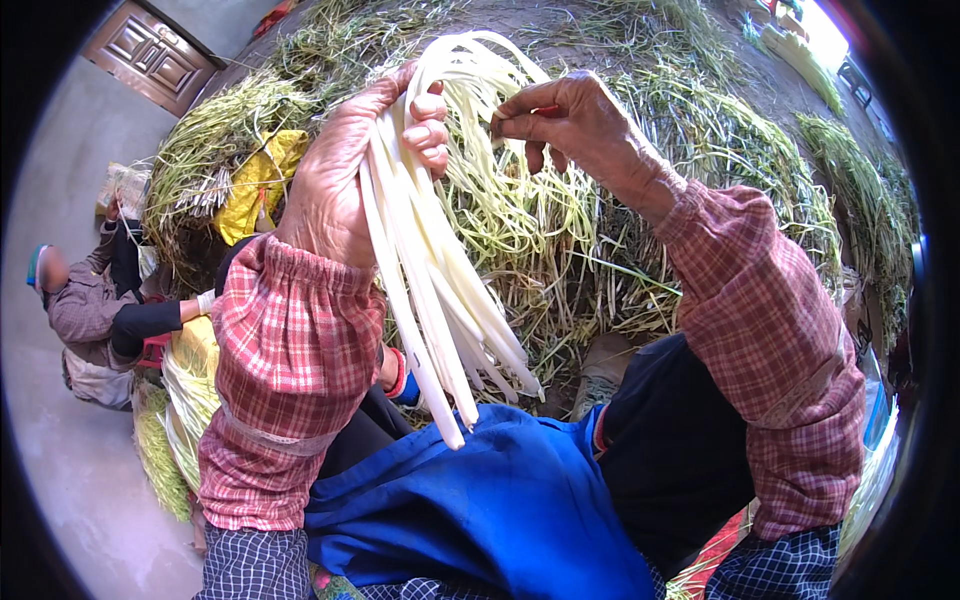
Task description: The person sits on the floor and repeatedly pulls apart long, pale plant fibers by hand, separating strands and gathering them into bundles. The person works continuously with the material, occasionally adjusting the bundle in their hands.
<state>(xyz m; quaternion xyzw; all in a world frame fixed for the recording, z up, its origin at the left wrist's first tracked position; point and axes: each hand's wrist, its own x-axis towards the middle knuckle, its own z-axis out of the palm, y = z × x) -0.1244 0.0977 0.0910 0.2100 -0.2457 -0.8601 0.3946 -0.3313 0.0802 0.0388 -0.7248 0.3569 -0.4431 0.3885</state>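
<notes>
My left hand [337, 172] is closed around a bundle of pale, blanched leek-like stalks [431, 277]. Their white lower ends hang down over my lap, and the thin yellowish leaves [487, 60] arch over the top. Beside those leaves is my right hand [592, 135], its thumb and forefinger brought together. A small red thing shows between its fingers; whether a leaf is pinched there too is not clear. Just past both hands lies a heap of loose yellow-green leaves [525, 217]. A blue apron [480, 502] covers my lap.
Long heaps of cut greens [720, 142] cover the ground ahead. A yellow plastic bag [259, 184] lies on the left heap. At the left a person [90, 307] sits low near bundled stalks [187, 390]. A brown panelled door [154, 52] stands at the upper left.
</notes>
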